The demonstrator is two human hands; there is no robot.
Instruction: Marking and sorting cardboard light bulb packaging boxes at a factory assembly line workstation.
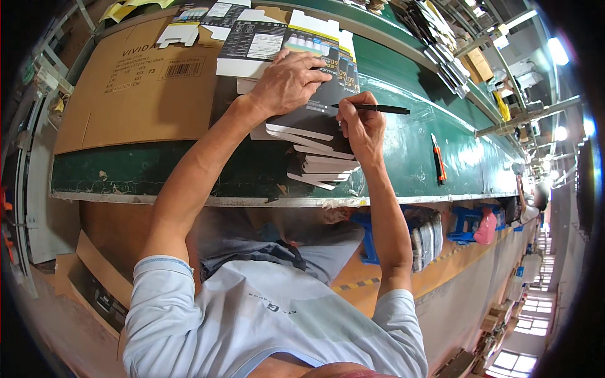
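Observation:
A stack of flattened dark printed boxes (301, 121) with white edges lies before me on the green table. My left hand (290, 82) rests on the top box, fingers spread and lying flat on its printed face. In my right hand (364, 126) is a black pen (391, 109), pinched between thumb and fingers. The pen's tip points left, at a row of small light marks on the dark box; whether it touches the card, I cannot tell. More flattened boxes (255, 39) spread out beyond my left hand.
A large brown cardboard sheet (135, 94) covers the table's left part. Right of the stack lies an orange-and-black utility knife (438, 160). The table's pale front edge (252, 202) runs before my lap. Dark flat pieces (435, 47) sit along the far side. Blue stools (465, 222) stand at right.

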